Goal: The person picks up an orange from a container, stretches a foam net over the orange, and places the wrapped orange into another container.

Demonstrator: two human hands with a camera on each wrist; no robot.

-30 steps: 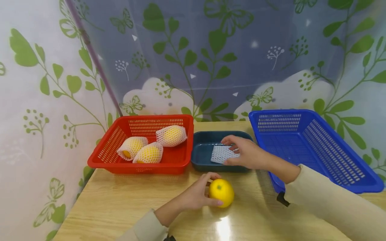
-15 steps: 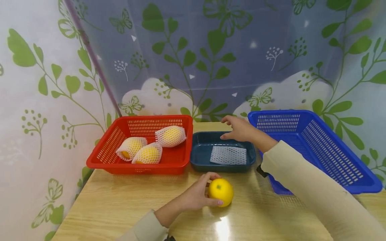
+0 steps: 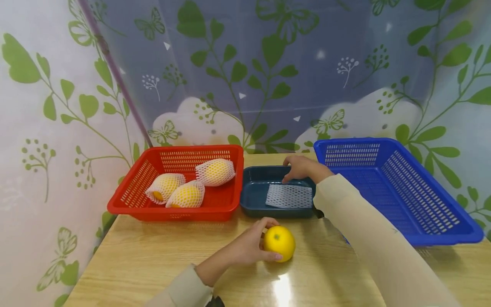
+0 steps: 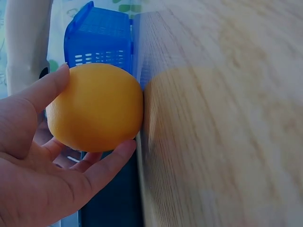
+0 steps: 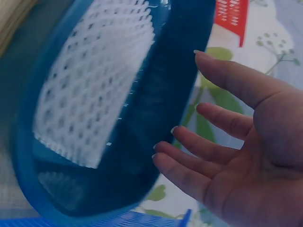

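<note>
My left hand (image 3: 251,244) grips a smooth yellow-orange fruit, an orange (image 3: 279,244), on the table in front of the dark teal tray (image 3: 253,194). In the left wrist view, thumb and fingers curl round the orange (image 4: 97,109), which touches the tabletop. A flattened white foam net sleeve (image 3: 289,196) lies in the tray. My right hand (image 3: 301,167) is over the tray's far right rim, holding nothing. Seen from the right wrist, its fingers (image 5: 203,146) are spread and relaxed beside the tray rim, apart from the foam net sleeve (image 5: 94,71).
A red basket (image 3: 176,214) on the left holds 3 fruits (image 3: 188,196) in white foam nets. On the right stands a blue basket (image 3: 364,179), partly behind my right sleeve (image 3: 368,217). A patterned cloth (image 3: 230,76) hangs behind the wooden table (image 3: 142,256).
My right hand has drawn away from the foam net sleeve, uncovering it, to the tray's far rim and then slightly lower. My left hand keeps its grip on the orange in place.
</note>
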